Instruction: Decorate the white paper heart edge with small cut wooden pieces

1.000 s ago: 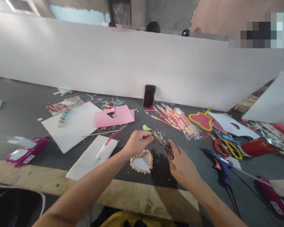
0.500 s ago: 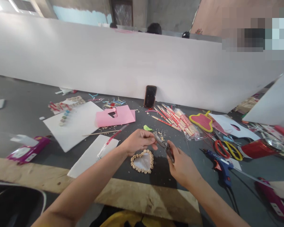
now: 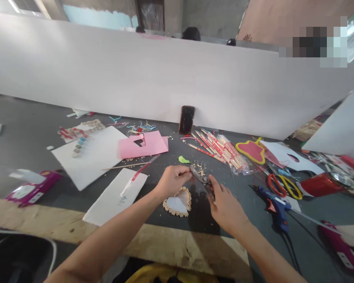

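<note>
My right hand (image 3: 225, 202) is wrapped round the handles of a pair of pruning shears (image 3: 199, 175), whose jaws point up and left. My left hand (image 3: 174, 181) is closed in a pinch right by the jaw tips; what lies between its fingers is too small to make out. Below it on the dark table lies a heart-shaped piece (image 3: 177, 203), white inside with a rim of small pale wooden bits, its top partly covered by my left hand. Small wooden crumbs (image 3: 201, 169) and a light green scrap (image 3: 183, 159) lie just beyond the shears.
Bundled chopsticks (image 3: 215, 147) in red-printed wrappers lie ahead right. A phone (image 3: 187, 120) leans on the white partition (image 3: 135, 74). Right are scissors (image 3: 275, 184), a blue glue gun (image 3: 275, 208) and a red can (image 3: 320, 184). Left are pink paper (image 3: 153, 144), white boards (image 3: 106, 202) and a purple device (image 3: 34, 188).
My left hand has shifted slightly down and its fingers have drawn together, covering more of the heart's top. The shears' jaws have tilted a little; my right hand stays nearly in place.
</note>
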The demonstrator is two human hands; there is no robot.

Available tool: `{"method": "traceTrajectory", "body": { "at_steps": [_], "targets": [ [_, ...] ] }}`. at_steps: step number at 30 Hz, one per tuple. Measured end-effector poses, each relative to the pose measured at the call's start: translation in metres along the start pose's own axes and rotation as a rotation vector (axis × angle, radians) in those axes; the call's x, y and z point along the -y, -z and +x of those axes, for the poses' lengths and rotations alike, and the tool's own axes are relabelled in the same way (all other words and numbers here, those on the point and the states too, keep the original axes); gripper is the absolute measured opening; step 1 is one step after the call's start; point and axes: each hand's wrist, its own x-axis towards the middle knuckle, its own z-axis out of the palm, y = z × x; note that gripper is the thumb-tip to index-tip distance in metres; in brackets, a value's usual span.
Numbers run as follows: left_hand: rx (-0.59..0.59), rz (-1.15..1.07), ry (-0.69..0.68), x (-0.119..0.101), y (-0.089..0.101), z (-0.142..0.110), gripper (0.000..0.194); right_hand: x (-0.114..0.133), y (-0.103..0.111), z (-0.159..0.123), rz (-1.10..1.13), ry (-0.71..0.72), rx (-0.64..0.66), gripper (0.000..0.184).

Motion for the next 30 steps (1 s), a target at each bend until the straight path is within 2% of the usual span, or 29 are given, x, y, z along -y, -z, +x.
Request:
{"method": "traceTrajectory", "body": {
  "at_steps": [2, 6, 9, 11, 14, 21, 25, 30],
  "targets": [
    [0.072, -0.059, 0.045, 0.001, 0.003, 0.001, 0.027, -0.001, -0.001, -0.001, -0.025, 0.023, -0.017, 0.059],
    [0.315, -0.253, 0.195, 0.003, 0.012, 0.003, 0.036, -0.003, -0.001, -0.003, -0.065, 0.078, -0.058, 0.061],
    [0.382, -0.387, 0.236, 0.003, 0.016, 0.005, 0.038, -0.003, -0.001, -0.004, -0.059, 0.095, -0.061, 0.060],
    [0.365, -0.365, 0.208, 0.004, 0.015, 0.005, 0.037, -0.002, -0.001, -0.004, -0.057, 0.076, -0.043, 0.059],
    [0.319, -0.217, 0.171, 0.008, 0.010, 0.005, 0.035, 0.000, -0.001, -0.005, -0.068, 0.028, 0.014, 0.055],
    [0.072, -0.015, 0.037, 0.009, -0.004, 0.002, 0.024, 0.006, 0.010, -0.007, 0.060, -0.002, 0.104, 0.048],
    [0.047, 0.027, -0.013, 0.005, -0.006, 0.003, 0.026, 0.008, 0.015, -0.010, 0.200, 0.009, 0.144, 0.044],
    [0.039, 0.001, -0.010, -0.004, -0.011, 0.001, 0.028, 0.011, 0.012, -0.011, 0.382, 0.040, 0.144, 0.039]
  ]
}}
